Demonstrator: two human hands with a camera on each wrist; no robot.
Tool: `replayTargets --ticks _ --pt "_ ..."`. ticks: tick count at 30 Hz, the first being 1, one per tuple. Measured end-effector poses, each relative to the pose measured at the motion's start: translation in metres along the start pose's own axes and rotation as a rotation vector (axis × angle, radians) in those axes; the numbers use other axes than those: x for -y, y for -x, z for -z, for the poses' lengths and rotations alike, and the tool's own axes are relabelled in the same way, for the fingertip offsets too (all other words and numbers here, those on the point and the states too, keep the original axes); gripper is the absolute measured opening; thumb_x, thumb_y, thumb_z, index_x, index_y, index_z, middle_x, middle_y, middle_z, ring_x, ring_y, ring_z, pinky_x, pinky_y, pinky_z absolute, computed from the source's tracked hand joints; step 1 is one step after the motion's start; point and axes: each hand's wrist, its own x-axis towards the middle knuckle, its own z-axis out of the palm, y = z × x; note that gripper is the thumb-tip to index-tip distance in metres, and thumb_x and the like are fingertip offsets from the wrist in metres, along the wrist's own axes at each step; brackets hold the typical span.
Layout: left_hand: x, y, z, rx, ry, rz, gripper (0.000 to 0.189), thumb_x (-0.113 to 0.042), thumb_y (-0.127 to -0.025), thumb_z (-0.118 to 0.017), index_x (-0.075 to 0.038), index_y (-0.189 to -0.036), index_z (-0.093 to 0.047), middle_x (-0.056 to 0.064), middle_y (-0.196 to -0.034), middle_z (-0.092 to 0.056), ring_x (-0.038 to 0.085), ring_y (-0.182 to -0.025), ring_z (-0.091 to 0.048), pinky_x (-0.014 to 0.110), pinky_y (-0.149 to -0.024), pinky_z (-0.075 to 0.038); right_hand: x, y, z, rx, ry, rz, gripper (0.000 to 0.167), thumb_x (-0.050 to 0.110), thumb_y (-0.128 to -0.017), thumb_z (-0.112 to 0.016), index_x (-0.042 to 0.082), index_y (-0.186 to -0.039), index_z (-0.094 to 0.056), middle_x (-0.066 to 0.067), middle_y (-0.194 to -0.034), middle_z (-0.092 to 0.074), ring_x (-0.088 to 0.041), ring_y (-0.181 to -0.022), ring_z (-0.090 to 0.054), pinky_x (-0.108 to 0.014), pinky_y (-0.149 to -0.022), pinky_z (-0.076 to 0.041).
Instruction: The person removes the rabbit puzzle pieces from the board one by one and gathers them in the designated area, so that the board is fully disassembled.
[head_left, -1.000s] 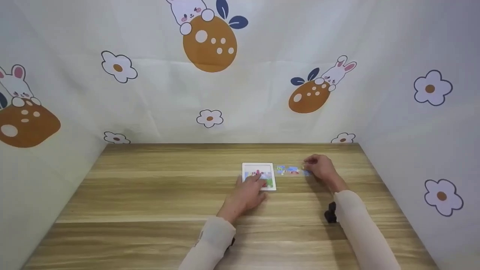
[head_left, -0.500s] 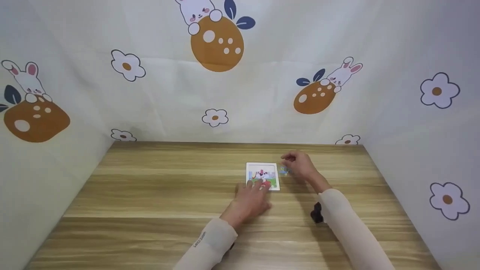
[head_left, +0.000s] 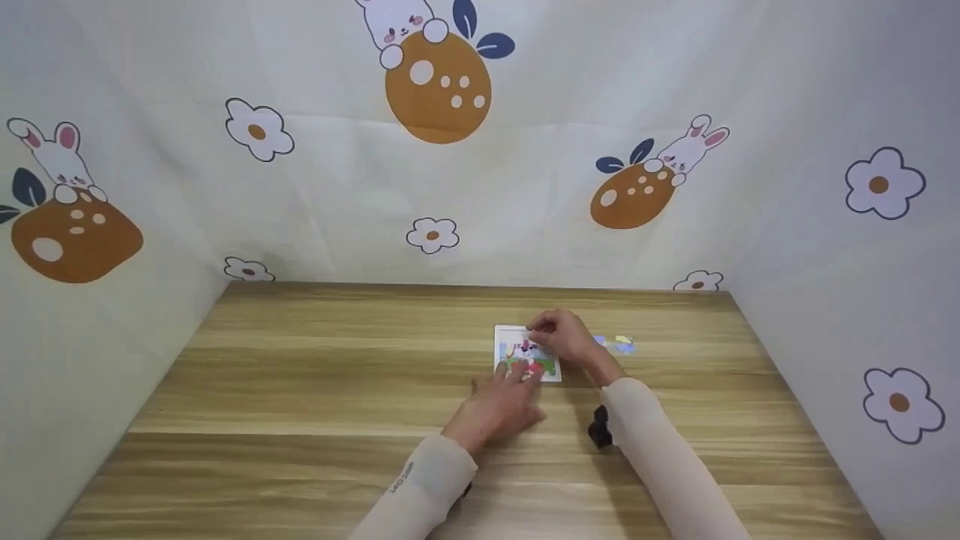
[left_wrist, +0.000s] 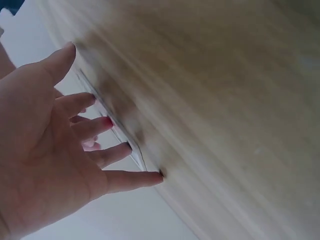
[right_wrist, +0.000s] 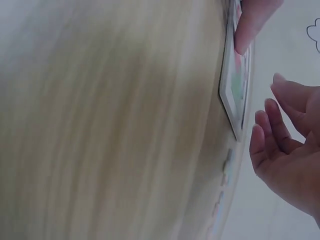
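A small white-framed jigsaw puzzle (head_left: pixel 553 354) lies flat on the table, its picture showing a pink-and-white figure on green. The strip along its far edge is pale. My left hand (head_left: pixel 499 405) rests on its near edge with fingers spread; in the left wrist view these fingers (left_wrist: pixel 95 129) are apart along the frame's edge. Over the far right corner of the frame is my right hand (head_left: pixel 566 337). Its thumb and index finger (right_wrist: pixel 295 102) meet in a pinch on what looks like a small puzzle piece, mostly hidden by the fingertips.
Loose puzzle pieces (head_left: pixel 623 344) lie just right of the frame, partly behind the right hand. The wood-grain table (head_left: pixel 315 390) ends at a printed cloth backdrop (head_left: pixel 330 187). A dark wrist device (head_left: pixel 600 427) hangs under the right sleeve.
My right hand has moved left from the loose pieces to over the frame's far right corner. My left hand has drawn back slightly toward the near edge, uncovering more of the picture.
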Motion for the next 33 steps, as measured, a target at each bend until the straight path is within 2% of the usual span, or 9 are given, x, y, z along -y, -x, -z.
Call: replayTargets --ticks 3,10,16,23,29,33 --pt "0.0014 -0.0015 0.0025 0.026 0.039 0.018 0.068 -0.049 -0.099 -0.056 -0.020 -0.157 -0.035 0.005 -0.166 -0.028 0.036 -0.153 -0.026 0.072 -0.111 -0.032 0.0002 -0.0040 -0.0068 0.015 -0.035 -0.020 0.014 0.010 -0.094 -0.068 0.005 -0.105 -0.075 -0.008 -0.102 -0.073 -0.018 -0.094 -0.064 -0.033 -0.087 -0.053" --pt "0.0005 -0.0009 0.0031 0.055 0.010 0.015 0.075 -0.053 -0.096 -0.059 -0.022 -0.159 -0.031 0.002 -0.168 -0.025 0.032 -0.154 -0.023 0.070 -0.113 -0.033 0.0015 -0.0058 -0.0117 0.088 -0.093 -0.018 0.014 0.004 -0.093 -0.067 0.004 -0.105 -0.075 -0.010 -0.105 -0.073 -0.018 -0.096 -0.066 -0.032 -0.090 -0.055" --pt "0.0015 0.0000 0.0025 0.058 0.066 0.027 0.077 -0.051 -0.095 -0.061 -0.021 -0.159 -0.029 0.003 -0.169 -0.021 0.033 -0.156 -0.019 0.071 -0.115 -0.027 0.0047 -0.0056 -0.0101 0.128 -0.074 -0.081 0.019 0.001 -0.094 -0.065 0.010 -0.105 -0.077 -0.006 -0.106 -0.074 -0.018 -0.097 -0.065 -0.033 -0.092 -0.053" --pt "0.0024 -0.0039 -0.0006 0.053 0.073 0.038 0.078 -0.052 -0.094 -0.062 -0.022 -0.159 -0.029 0.004 -0.169 -0.022 0.035 -0.156 -0.018 0.073 -0.115 -0.024 0.0022 -0.0078 -0.0085 0.169 -0.003 -0.007 0.023 -0.004 -0.094 -0.060 0.005 -0.106 -0.078 -0.010 -0.108 -0.076 -0.019 -0.098 -0.066 -0.036 -0.093 -0.054" --pt "0.0016 -0.0044 0.0005 0.060 0.074 0.050 0.078 -0.052 -0.094 -0.063 -0.023 -0.158 -0.030 0.003 -0.168 -0.023 0.034 -0.156 -0.018 0.073 -0.115 -0.024 0.0053 -0.0063 -0.0080 0.197 -0.003 -0.037 0.027 -0.005 -0.095 -0.057 0.008 -0.106 -0.078 -0.007 -0.108 -0.075 -0.019 -0.099 -0.064 -0.037 -0.095 -0.052" --pt "0.0009 -0.0040 0.0012 0.058 0.061 0.049 0.078 -0.052 -0.094 -0.063 -0.023 -0.159 -0.029 0.003 -0.168 -0.023 0.035 -0.156 -0.018 0.073 -0.115 -0.025 0.0061 -0.0058 -0.0085 0.201 -0.005 -0.022 0.030 -0.008 -0.093 -0.054 0.007 -0.105 -0.077 -0.008 -0.104 -0.074 -0.019 -0.094 -0.062 -0.033 -0.089 -0.052"
